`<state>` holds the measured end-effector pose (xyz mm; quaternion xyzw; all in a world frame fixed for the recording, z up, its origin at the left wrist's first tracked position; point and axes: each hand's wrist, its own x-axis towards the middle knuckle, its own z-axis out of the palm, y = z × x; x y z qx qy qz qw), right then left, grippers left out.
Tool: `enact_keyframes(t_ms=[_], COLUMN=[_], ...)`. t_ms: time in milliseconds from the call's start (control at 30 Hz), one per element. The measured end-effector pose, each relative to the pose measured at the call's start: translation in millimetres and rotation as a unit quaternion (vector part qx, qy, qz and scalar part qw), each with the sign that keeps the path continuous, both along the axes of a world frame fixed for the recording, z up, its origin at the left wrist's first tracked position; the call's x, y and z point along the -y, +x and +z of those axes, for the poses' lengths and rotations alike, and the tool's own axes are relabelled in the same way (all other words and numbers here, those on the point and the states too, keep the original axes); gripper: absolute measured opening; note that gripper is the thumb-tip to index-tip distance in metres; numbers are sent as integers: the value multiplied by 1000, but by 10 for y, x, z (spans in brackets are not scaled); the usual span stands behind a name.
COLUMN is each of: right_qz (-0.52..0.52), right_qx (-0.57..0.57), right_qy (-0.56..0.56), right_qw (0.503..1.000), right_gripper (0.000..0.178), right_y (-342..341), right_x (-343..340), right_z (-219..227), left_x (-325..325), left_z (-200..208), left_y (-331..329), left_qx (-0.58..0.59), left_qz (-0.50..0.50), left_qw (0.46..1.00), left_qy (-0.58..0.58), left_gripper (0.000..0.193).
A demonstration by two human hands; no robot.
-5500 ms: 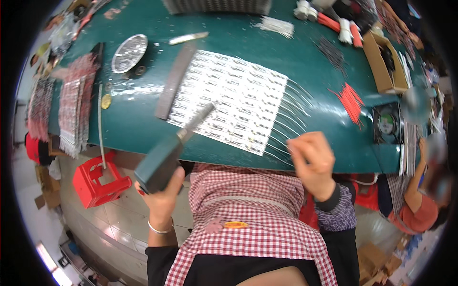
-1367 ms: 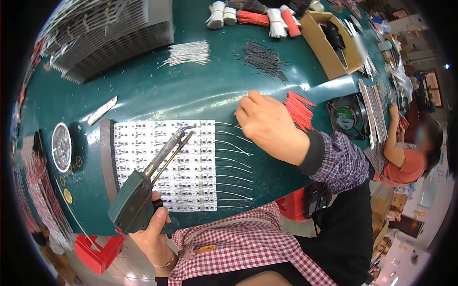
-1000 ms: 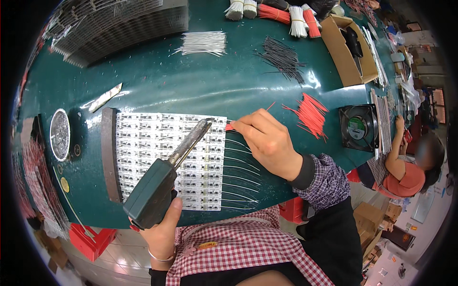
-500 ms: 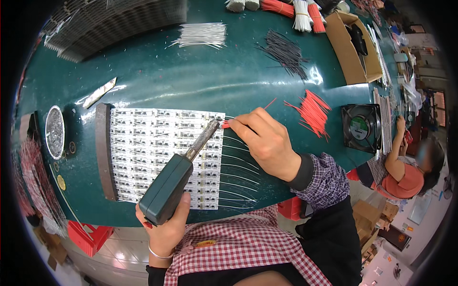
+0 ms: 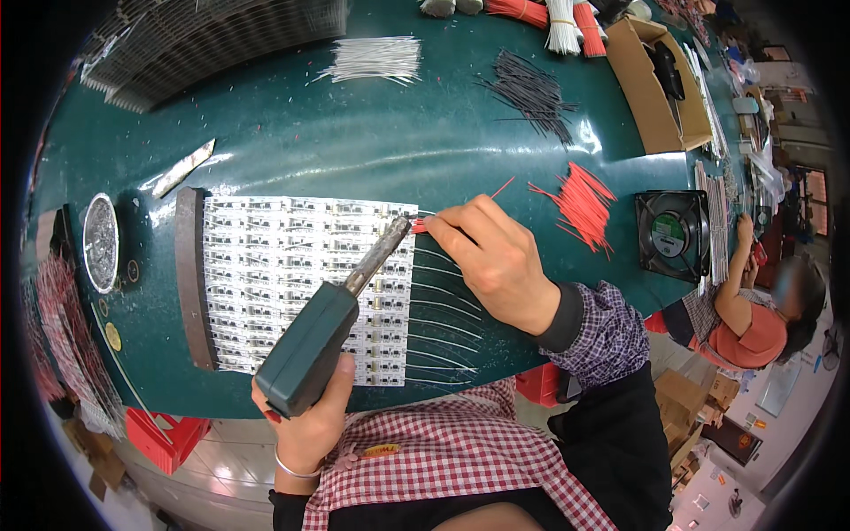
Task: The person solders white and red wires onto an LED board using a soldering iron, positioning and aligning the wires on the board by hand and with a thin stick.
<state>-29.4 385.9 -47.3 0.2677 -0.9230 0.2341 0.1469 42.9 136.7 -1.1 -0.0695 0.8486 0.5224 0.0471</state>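
My left hand (image 5: pixel 312 429) is wrapped round the handle of a dark green soldering gun (image 5: pixel 308 347). Its metal tip rests at the upper right corner of a white panel of small circuit boards (image 5: pixel 257 292). At that same corner my right hand (image 5: pixel 498 265) pinches a red wire (image 5: pixel 420 227), its end against the board by the tip. Part of the wire is hidden by the fingers, and its other end sticks out beyond them. White wires (image 5: pixel 447 305) fan out from the panel's right edge. A dark bar (image 5: pixel 191 283) lies along the left edge.
Loose piles of red wires (image 5: pixel 580 208), black wires (image 5: pixel 529 93) and white wires (image 5: pixel 376 59) lie across the green table. A small fan (image 5: pixel 671 234) and a cardboard box (image 5: pixel 642 97) stand right. An oval dish (image 5: pixel 102 243) is left. A co-worker (image 5: pixel 753 327) sits far right.
Both hands, the soldering gun and the red wire hold nearly the same place. The whole view has shifted very slightly.
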Motion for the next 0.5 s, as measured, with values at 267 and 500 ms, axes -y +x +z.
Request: enact_keyframes(t_ms=[267,500], right_qz=[-13,-15], right_qx=[3,0], right_qy=[-18,-23], right_qw=[1000,1000], right_gripper=[32,32], right_y=[7,24], right_x=[18,24], right_z=[11,15], left_x=[67,57], left_z=[-63,-66], left_y=[117,127], left_qx=[51,60], left_qz=[99,84], left_qw=[987,989], left_qy=[119,103], left_gripper=[36,37])
